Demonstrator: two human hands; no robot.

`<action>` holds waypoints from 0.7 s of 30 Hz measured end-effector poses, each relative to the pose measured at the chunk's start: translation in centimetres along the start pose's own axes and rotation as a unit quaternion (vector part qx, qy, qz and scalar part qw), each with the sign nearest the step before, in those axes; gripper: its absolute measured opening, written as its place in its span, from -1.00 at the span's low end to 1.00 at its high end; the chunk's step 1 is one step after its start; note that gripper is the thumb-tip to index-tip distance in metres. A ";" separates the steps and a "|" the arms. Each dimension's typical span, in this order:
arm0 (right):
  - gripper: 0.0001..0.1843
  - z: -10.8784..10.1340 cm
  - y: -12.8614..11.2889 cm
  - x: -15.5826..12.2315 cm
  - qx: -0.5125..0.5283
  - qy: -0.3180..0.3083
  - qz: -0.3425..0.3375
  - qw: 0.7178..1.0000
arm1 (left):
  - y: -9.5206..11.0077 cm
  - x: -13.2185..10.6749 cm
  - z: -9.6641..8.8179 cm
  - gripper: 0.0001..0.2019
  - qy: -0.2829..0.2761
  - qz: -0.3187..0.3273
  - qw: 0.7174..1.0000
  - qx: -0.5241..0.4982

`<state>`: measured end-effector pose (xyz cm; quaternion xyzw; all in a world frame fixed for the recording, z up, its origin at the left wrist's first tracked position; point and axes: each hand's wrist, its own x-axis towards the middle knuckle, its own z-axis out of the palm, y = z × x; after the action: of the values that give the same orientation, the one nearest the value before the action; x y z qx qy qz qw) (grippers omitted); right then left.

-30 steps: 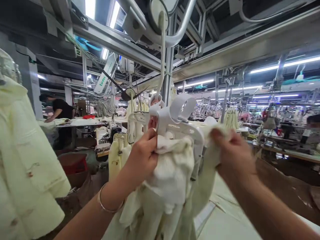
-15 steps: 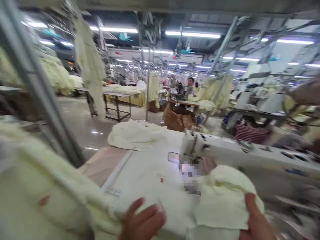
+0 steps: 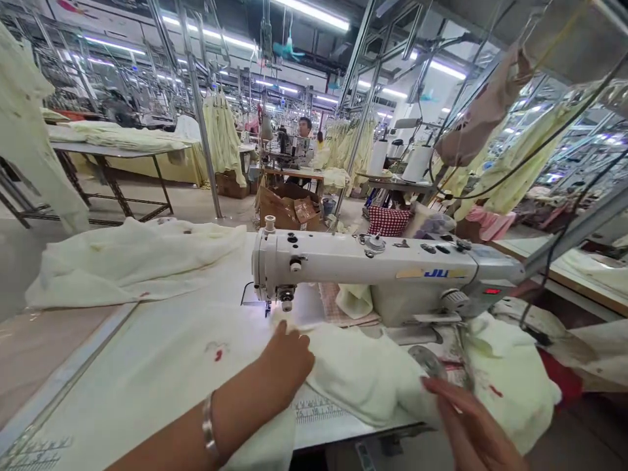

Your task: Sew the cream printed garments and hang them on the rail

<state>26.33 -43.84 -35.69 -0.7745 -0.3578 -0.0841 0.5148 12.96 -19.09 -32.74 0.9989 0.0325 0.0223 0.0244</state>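
Note:
My left hand (image 3: 287, 356), a silver bracelet at its wrist, is closed on cream cloth just in front of the sewing machine's needle area (image 3: 267, 309). Its fingers are curled and press the fabric near the presser foot. A bunched piece of cream cloth (image 3: 363, 376) stretches rightward from there along the table front. At that cloth's right end is my right hand (image 3: 471, 422), its thumb on top and the edge seemingly pinched; its other fingers are partly hidden. The white sewing machine (image 3: 338, 255) stands behind both hands. A flat cream panel with a red embroidered mark (image 3: 218, 354) lies to the left.
A heap of cream fabric (image 3: 122, 258) lies at the table's back left. Another cream piece (image 3: 510, 379) hangs at the right edge. Behind stand a cardboard box (image 3: 287, 209), a metal post (image 3: 199, 111) and a person (image 3: 304, 127) at another machine. Cables hang at right.
The view has swung right, bringing the whole machine into sight. My left hand has gone from open over the table to the cloth by the needle. The cloth by my right hand is lower and stretched out.

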 end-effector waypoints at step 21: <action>-0.86 4.7 -5.2 7.8 -0.068 -0.417 -0.069 0.904 | -0.2 -6.0 -2.6 -0.76 0.095 -0.030 0.984 -0.149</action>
<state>27.59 -35.05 -30.13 -0.7451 -0.5859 0.1872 0.2580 6.84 -19.20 -30.46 0.9760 0.0607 0.1214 0.1703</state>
